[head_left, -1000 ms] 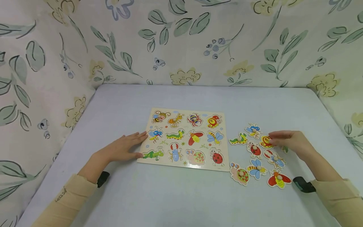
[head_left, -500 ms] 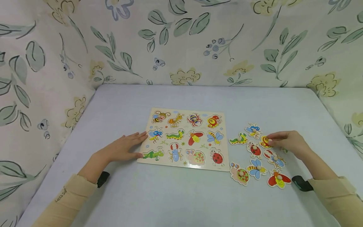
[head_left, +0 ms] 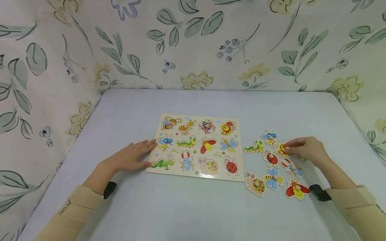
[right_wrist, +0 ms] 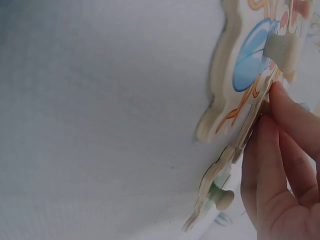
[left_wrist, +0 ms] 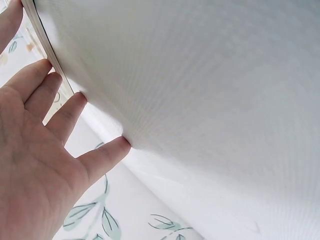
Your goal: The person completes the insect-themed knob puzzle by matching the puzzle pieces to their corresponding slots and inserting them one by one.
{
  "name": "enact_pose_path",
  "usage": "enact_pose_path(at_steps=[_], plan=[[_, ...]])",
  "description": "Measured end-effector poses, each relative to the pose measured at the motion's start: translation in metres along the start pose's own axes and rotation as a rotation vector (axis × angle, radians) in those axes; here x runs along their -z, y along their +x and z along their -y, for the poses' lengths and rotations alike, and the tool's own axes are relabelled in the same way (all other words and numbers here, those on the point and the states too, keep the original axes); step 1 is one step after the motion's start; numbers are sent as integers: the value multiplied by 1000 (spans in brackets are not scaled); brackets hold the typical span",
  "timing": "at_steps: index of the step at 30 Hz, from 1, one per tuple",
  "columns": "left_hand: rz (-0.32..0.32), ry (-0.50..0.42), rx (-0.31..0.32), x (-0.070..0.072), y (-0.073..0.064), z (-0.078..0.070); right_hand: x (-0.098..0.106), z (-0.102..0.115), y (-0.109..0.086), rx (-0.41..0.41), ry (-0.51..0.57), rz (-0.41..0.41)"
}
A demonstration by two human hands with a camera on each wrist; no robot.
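Observation:
In the head view, my left hand lies at the left edge of a wooden insect puzzle board, fingers stretched out. Its fingertips touch the board's edge and the table in the left wrist view. My right hand pinches the knob of a yellow-and-red snail puzzle piece, which lies among the loose pieces right of the board. Right beside it are a ladybug piece, a mosquito piece and a stag beetle piece. A green piece under the right hand is mostly hidden.
Other loose knobbed pieces lie nearby: a caterpillar, a pink snail, a blue-winged bee and a red-winged firefly. A white table holds everything, with floral cloth rising behind it.
My right wrist has shifted slightly left while its fingertips stay at the yellow-and-red snail piece. The left hand and the board have stayed in place.

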State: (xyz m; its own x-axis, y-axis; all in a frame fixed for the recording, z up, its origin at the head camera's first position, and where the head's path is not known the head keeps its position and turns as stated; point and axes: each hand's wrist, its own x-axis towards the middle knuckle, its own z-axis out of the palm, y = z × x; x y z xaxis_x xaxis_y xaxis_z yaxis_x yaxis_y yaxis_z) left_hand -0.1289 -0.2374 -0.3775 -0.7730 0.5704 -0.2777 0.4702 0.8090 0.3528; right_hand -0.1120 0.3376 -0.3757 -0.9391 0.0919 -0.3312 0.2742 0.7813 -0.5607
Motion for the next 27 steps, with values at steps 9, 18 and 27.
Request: enact_pose_path(at_steps=[9,18,27], plan=[[-5,0,-2,0,-1,0,1,0,1,-8,12,3],[-1,0,6,1,-1,-2,5,2,0,-8,7,4],[4,-3,6,1,-1,-2,7,14,-2,10,11,-7]])
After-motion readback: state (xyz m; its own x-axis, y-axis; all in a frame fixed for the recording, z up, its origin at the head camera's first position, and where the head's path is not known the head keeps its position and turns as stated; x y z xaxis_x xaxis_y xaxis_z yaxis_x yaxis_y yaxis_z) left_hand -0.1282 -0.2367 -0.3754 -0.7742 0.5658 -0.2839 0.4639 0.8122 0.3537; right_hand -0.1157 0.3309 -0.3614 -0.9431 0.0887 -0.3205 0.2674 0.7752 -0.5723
